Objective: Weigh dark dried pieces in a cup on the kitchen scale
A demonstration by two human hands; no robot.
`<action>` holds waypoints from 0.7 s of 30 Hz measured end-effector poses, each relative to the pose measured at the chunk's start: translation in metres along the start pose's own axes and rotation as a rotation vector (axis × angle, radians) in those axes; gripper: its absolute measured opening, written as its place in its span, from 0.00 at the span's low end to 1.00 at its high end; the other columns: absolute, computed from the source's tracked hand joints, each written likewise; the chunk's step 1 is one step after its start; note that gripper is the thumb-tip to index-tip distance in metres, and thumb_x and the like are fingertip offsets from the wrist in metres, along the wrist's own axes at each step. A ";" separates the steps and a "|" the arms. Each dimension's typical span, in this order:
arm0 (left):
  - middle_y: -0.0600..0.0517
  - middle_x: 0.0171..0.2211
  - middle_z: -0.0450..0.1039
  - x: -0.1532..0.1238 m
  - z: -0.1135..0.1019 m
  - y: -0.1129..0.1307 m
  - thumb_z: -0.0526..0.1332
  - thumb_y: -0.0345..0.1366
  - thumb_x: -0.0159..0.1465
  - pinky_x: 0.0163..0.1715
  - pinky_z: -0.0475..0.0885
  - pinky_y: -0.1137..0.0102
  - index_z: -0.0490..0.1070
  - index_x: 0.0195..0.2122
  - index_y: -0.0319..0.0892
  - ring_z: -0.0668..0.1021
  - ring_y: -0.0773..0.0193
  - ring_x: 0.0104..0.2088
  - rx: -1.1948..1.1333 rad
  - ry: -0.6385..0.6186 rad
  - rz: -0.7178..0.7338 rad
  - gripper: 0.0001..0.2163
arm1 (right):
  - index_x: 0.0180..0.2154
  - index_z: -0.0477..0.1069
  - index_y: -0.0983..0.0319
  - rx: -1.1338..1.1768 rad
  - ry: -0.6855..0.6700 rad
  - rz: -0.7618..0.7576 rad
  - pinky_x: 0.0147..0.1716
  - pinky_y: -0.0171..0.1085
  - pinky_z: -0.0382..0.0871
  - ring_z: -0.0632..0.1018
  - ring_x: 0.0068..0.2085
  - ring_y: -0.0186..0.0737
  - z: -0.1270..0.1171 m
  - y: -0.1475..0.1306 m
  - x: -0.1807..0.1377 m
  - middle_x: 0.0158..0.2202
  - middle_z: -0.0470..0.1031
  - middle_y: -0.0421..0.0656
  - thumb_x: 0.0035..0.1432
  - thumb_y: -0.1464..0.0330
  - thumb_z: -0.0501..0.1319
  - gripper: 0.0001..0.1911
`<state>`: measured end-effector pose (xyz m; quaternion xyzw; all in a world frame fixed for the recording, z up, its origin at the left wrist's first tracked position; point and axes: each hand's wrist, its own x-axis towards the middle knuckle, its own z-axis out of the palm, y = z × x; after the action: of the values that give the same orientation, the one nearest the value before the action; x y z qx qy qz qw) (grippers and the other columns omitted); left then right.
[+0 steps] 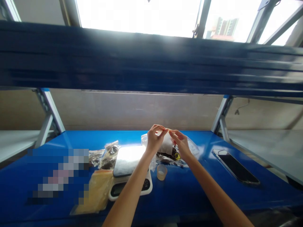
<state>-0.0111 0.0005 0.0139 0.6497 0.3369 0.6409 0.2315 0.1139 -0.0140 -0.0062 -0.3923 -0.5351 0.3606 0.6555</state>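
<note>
My left hand [155, 138] and my right hand [182, 144] meet above the middle of the blue shelf, fingertips pinched. Between them hangs a small translucent whitish bag [167, 145], gripped along its top edge. Behind and below it lies a larger clear plastic bag [193, 147] with dark contents and a bit of yellow, partly hidden by my hands. Just under my hands stands a small translucent cup [162, 172]. My left forearm passes over a white digital scale [129, 162] with a metal plate, hiding part of its display panel.
Left of the scale lie a stack of yellowish flat zip bags [97, 190] and small filled clear bags [110, 155]. A smartphone [236, 167] rests at the right. A pixelated patch hides something at far left. An upper blue shelf beam [151, 63] crosses in front, above my hands.
</note>
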 end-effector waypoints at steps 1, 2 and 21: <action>0.52 0.28 0.73 0.000 0.002 -0.001 0.63 0.36 0.57 0.34 0.67 0.72 0.72 0.24 0.41 0.75 0.67 0.31 -0.001 0.013 -0.007 0.07 | 0.30 0.75 0.60 -0.003 -0.004 -0.007 0.18 0.31 0.50 0.58 0.20 0.28 0.000 0.000 0.000 0.20 0.62 0.35 0.46 0.54 0.66 0.17; 0.53 0.27 0.73 0.000 0.003 -0.002 0.63 0.36 0.57 0.34 0.67 0.72 0.71 0.24 0.41 0.75 0.67 0.31 -0.003 0.028 -0.019 0.07 | 0.30 0.75 0.60 -0.003 -0.006 -0.011 0.18 0.31 0.50 0.59 0.20 0.28 -0.001 0.000 0.000 0.21 0.63 0.36 0.46 0.53 0.65 0.17; 0.51 0.29 0.78 -0.002 0.020 -0.004 0.63 0.41 0.58 0.31 0.70 0.72 0.78 0.28 0.43 0.78 0.65 0.30 -0.073 0.022 -0.072 0.09 | 0.27 0.75 0.60 0.202 0.126 0.068 0.12 0.30 0.51 0.62 0.19 0.28 -0.013 0.004 0.010 0.27 0.67 0.39 0.43 0.60 0.65 0.10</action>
<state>0.0086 0.0045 0.0086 0.6211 0.3390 0.6511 0.2745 0.1287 -0.0051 -0.0068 -0.3641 -0.4401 0.4093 0.7115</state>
